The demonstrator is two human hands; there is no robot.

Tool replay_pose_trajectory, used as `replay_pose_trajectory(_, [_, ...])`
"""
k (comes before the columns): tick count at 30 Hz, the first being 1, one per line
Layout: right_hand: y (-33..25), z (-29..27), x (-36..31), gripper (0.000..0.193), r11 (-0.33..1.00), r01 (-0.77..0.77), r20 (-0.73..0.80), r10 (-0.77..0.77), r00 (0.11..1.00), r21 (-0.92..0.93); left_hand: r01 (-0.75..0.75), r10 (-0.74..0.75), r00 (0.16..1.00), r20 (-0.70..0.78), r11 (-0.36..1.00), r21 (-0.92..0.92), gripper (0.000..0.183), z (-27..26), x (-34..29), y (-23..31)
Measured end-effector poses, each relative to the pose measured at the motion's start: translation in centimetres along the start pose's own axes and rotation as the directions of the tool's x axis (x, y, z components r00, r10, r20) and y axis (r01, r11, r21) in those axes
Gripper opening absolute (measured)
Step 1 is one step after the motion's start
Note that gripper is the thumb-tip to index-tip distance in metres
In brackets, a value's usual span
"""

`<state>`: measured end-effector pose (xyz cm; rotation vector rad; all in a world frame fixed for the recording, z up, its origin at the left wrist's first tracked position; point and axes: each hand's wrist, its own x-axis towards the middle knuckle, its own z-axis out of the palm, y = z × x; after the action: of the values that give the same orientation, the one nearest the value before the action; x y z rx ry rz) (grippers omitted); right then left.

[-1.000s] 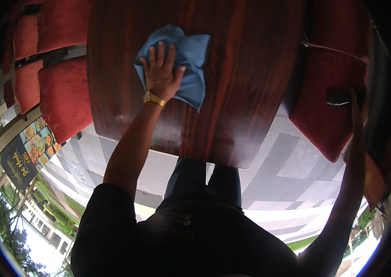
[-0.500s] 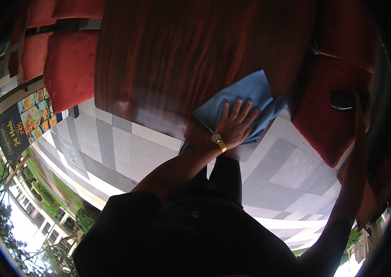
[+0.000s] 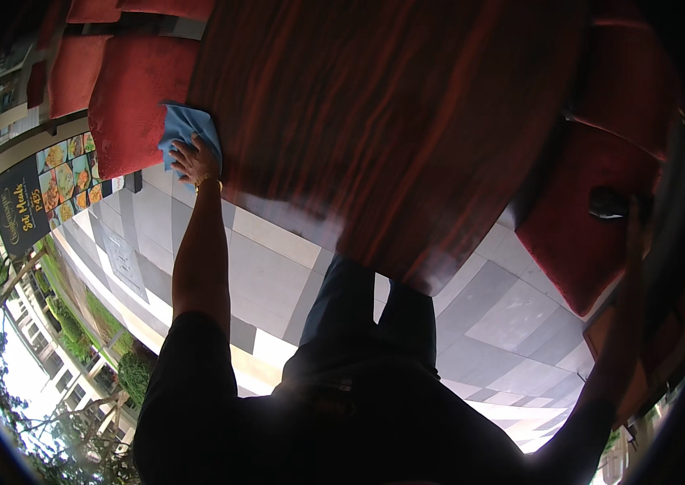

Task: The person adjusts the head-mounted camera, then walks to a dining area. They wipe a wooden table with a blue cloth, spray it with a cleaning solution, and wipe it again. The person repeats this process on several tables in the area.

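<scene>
Blue cleaning cloth (image 3: 185,129) lies crumpled at the left corner of the dark reddish wooden table (image 3: 391,121), just beside a red cushioned seat (image 3: 128,97). My left hand (image 3: 194,162) presses flat on it, fingers spread. My right hand (image 3: 637,230) reaches far right toward a small black object (image 3: 609,204) on another red seat; I cannot tell its grip. Grey tiled floor (image 3: 278,267) shows below the table.
</scene>
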<state>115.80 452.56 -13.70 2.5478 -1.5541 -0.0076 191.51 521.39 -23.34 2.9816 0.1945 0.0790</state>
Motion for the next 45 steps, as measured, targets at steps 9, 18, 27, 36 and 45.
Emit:
replay_pose_trajectory(9, [-2.4, -2.1, -1.2, 0.088, 0.925, -0.245, 0.151, 0.208, 0.966, 0.292, -0.835, 0.977, -0.024, 0.21, 0.097, -0.542, 0.09, -0.1, -40.9, 19.3])
replay_pose_trajectory(18, [-4.1, -3.8, -2.7, 0.092, 0.856, -0.428, 0.211, 0.379, 0.901, 0.291, -0.979, 0.772, -0.055, 0.633, 0.082, -0.185, 0.08, -2.4, -24.2, 0.3])
replay_pose_trajectory(27, [-5.4, -2.9, -1.5, 0.09, 0.884, -0.406, 0.15, 0.38, 0.913, 0.23, -0.277, 0.288, 0.958, -0.008, 0.925, 0.259, 0.078, 8.5, 10.6, 30.4])
replay_pose_trajectory(36, [-5.7, -3.9, -1.7, 0.09, 0.873, -0.447, 0.171, 0.418, 0.892, 0.196, -0.956, 0.991, -0.113, 0.072, -0.089, -0.28, 0.093, 4.9, -29.0, 60.9])
replay_pose_trajectory(45, [-6.5, -4.1, -1.1, 0.091, 0.878, -0.43, 0.21, 0.389, 0.897, 0.211, -0.85, 0.953, -0.287, 0.095, -0.208, -0.484, 0.065, 0.9, -35.2, 29.0])
